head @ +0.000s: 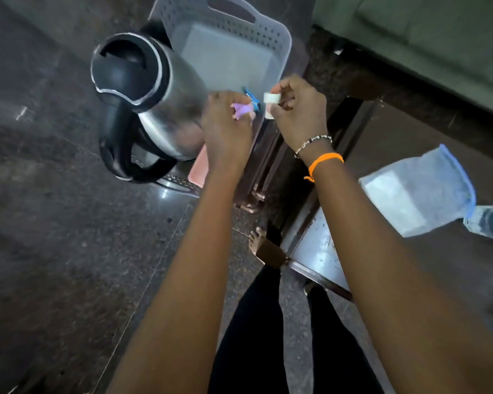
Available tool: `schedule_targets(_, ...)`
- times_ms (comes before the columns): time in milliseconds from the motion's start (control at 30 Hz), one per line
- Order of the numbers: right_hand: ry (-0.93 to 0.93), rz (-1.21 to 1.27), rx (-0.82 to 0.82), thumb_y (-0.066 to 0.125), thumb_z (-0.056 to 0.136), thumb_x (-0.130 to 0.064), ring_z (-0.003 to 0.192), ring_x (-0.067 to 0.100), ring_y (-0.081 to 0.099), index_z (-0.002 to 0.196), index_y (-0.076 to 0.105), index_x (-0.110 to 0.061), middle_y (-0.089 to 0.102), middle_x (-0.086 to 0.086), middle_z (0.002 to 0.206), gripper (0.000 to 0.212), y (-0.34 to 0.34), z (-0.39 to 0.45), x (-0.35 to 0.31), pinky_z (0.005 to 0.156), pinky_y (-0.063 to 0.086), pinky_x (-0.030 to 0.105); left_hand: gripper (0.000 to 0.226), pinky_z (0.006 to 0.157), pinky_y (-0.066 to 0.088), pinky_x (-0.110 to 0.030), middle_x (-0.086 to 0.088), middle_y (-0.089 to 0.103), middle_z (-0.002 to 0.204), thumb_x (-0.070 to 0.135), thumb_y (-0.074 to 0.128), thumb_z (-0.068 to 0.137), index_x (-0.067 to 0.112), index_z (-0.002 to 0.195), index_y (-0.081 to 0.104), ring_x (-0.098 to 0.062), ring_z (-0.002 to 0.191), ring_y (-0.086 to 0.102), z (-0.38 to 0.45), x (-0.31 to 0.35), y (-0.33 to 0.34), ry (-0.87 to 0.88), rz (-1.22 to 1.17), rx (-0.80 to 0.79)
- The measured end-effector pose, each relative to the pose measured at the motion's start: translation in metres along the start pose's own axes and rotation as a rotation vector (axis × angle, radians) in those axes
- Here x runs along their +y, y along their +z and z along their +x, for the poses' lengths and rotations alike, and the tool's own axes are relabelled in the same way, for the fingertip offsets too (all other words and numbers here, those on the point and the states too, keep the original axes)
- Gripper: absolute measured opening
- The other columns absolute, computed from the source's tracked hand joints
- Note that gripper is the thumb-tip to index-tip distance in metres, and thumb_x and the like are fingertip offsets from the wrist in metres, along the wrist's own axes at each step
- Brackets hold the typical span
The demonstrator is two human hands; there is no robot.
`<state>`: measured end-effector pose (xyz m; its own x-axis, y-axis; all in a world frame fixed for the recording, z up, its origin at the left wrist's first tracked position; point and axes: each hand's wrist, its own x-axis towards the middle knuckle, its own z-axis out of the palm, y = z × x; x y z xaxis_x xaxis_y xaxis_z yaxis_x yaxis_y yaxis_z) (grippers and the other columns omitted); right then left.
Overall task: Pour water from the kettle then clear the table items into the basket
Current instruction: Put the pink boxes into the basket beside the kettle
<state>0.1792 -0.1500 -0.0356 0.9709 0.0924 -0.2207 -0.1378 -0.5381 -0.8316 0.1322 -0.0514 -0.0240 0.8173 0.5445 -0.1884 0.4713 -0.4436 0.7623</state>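
A steel kettle (154,103) with a black lid and handle stands on the table, just left of my hands. Behind it sits a pale grey perforated basket (273,32), with nothing visible inside. My left hand (225,129) is closed around small pink and blue plastic clips (244,109), held at the basket's near edge. My right hand (299,109) pinches a small white roll of tape (269,101) just to the right of them. Both hands hover over the basket's near rim.
A pink flat item (198,170) lies under my left wrist beside the kettle. The table's dark wooden edge (256,191) runs below. A clear bag with blue trim (421,191) is at the right. My bare foot (256,243) stands on the dark floor.
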Motion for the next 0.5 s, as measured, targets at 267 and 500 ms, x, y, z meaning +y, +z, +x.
schedule_targets(267, -0.158, -0.487, -0.029, 0.052, 0.084, -0.010, 0.105, 0.031, 0.058, 0.105, 0.059, -0.012, 0.065, 0.009, 0.111, 0.022, 0.033, 0.060, -0.003, 0.092, 0.042, 0.040, 0.026, 0.083, 0.037, -0.023, -0.015, 0.056, 0.120, -0.003, 0.046, 0.085, 0.002, 0.105, 0.062, -0.027, 0.107, 0.054, 0.066, -0.005, 0.022, 0.080, 0.213, -0.107)
schedule_targets(500, -0.141, -0.749, -0.088, 0.053, 0.087, -0.021, 0.118, 0.031, 0.046, 0.107, 0.063, -0.016, 0.067, 0.009, 0.111, 0.023, 0.041, 0.079, 0.000, 0.097, 0.029, 0.041, 0.032, 0.090, 0.042, -0.036, -0.015, 0.051, 0.128, -0.004, 0.039, 0.090, 0.001, 0.114, 0.059, -0.032, 0.111, 0.055, 0.089, -0.003, 0.034, -0.044, 0.389, -0.222)
